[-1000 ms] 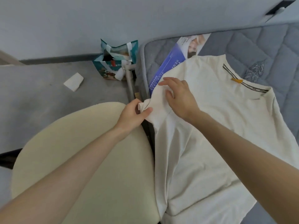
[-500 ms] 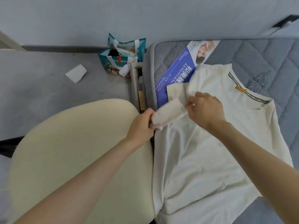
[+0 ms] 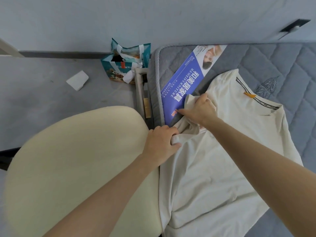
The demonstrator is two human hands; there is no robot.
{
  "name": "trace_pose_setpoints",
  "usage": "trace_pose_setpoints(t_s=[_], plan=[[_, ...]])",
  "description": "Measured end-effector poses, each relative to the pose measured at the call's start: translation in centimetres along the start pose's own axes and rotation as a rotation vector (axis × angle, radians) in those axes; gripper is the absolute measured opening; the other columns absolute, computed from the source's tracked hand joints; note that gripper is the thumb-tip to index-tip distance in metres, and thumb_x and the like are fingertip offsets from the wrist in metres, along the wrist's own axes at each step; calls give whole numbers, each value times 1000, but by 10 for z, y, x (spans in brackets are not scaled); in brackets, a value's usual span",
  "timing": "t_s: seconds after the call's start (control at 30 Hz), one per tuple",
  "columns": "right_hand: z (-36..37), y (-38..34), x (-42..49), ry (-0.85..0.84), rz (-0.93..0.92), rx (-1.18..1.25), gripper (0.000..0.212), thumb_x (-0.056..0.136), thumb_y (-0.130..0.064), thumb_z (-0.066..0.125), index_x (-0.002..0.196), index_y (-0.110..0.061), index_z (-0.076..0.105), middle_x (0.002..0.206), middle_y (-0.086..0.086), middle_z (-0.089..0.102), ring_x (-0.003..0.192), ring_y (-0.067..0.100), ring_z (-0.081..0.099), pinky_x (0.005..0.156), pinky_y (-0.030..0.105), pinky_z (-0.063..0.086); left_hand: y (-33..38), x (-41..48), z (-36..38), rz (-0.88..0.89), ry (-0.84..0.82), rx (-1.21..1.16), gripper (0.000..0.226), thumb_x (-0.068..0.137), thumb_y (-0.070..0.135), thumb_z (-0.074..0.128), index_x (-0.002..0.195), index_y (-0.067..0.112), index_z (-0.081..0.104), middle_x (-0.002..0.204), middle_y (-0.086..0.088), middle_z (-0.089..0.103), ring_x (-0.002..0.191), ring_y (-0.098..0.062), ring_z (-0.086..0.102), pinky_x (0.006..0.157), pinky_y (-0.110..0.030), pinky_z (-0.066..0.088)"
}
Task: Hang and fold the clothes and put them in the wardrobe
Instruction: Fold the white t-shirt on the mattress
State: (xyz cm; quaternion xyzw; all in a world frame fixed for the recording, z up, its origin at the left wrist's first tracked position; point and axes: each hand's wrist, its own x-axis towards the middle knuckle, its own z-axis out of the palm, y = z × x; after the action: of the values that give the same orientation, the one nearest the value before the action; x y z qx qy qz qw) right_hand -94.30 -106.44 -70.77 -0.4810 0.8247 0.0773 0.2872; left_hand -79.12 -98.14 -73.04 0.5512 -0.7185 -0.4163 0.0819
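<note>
Shirt [image 3: 222,159] | left hand [image 3: 160,144] pinches sleeve [image 3: 189,128], right hand [image 3: 200,110] grips its bunched cloth | risk: uneven pull skews fold, drags cloth off mattress [image 3: 282,65]

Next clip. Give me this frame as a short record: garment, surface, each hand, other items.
garment: cream T-shirt, spread out, collar at the far side
surface: grey quilted mattress
left hand: grips bunched fabric at the shirt's near-left edge
right hand: holds the gathered sleeve beside the blue label
floor: teal bag, white paper
task stage: folding not finished; no wardrobe in view
</note>
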Motion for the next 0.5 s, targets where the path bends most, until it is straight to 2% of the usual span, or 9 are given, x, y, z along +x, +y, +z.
trace_pose_setpoints(t_s=[0.07, 0.1, 0.17, 0.23, 0.3, 0.37, 0.43, 0.5], plan=[[0, 4, 2, 90, -12, -37, 51, 91, -35, 55, 127, -1, 42, 133, 17, 50, 123, 33, 48, 98, 37, 38, -1, 0, -4, 2, -6, -55, 25, 80, 39, 66, 98, 21, 62, 93, 1, 58, 90, -22, 52, 77, -33, 39], [-3, 5, 3, 114, -3, 7, 45, 95, -37, 47, 123, -2, 46, 129, 17, 54, 120, 34, 50, 95, 36, 39, -2, 0, -7, -10, -3, -119, 22, 80, 34, 66, 95, 19, 62, 92, -1, 59, 89, -22, 53, 75, -32, 40], [-11, 0, 3, 114, 13, 190, 49, 98, -50, 38, 115, -6, 53, 117, 12, 59, 110, 32, 54, 87, 35, 38, -6, 0, -15, -49, 27, -235, 13, 79, 23, 64, 90, 18, 58, 88, -1, 58, 84, -22, 54, 66, -27, 36], [-23, -11, 4, 115, 11, 490, 33, 96, -47, 48, 98, -14, 54, 95, 3, 59, 93, 26, 56, 79, 32, 41, -11, 2, -24, -123, 82, -300, 15, 78, 14, 60, 88, 18, 49, 80, 1, 55, 73, -22, 52, 57, -26, 28], [-36, -30, 10, 38, 49, 841, 16, 94, -22, 55, 81, -17, 47, 77, 1, 51, 79, 22, 53, 74, 33, 46, -16, 6, -36, -216, 147, -343, 23, 77, 10, 58, 92, 17, 42, 76, 2, 53, 64, -18, 49, 52, -27, 27], [-49, -52, 17, -123, 13, 1140, 17, 93, -6, 51, 80, -16, 46, 74, 2, 48, 70, 18, 51, 68, 28, 47, -21, 10, -49, -256, 230, -385, 28, 77, 8, 57, 95, 20, 40, 76, 8, 52, 62, -6, 48, 49, -19, 33], [-58, -74, 20, -243, -45, 1315, 13, 95, -5, 48, 88, -15, 51, 80, 2, 55, 72, 14, 54, 67, 24, 46, -25, 14, -62, -256, 322, -416, 26, 76, 8, 55, 94, 23, 43, 75, 14, 52, 63, -1, 49, 50, -11, 35], [-62, -84, 20, -282, -61, 1401, 13, 96, -7, 46, 94, -17, 53, 85, 0, 58, 78, 13, 56, 69, 24, 46, -26, 16, -71, -210, 384, -453, 27, 75, 8, 55, 93, 26, 45, 76, 15, 55, 67, 1, 53, 50, -9, 36]])
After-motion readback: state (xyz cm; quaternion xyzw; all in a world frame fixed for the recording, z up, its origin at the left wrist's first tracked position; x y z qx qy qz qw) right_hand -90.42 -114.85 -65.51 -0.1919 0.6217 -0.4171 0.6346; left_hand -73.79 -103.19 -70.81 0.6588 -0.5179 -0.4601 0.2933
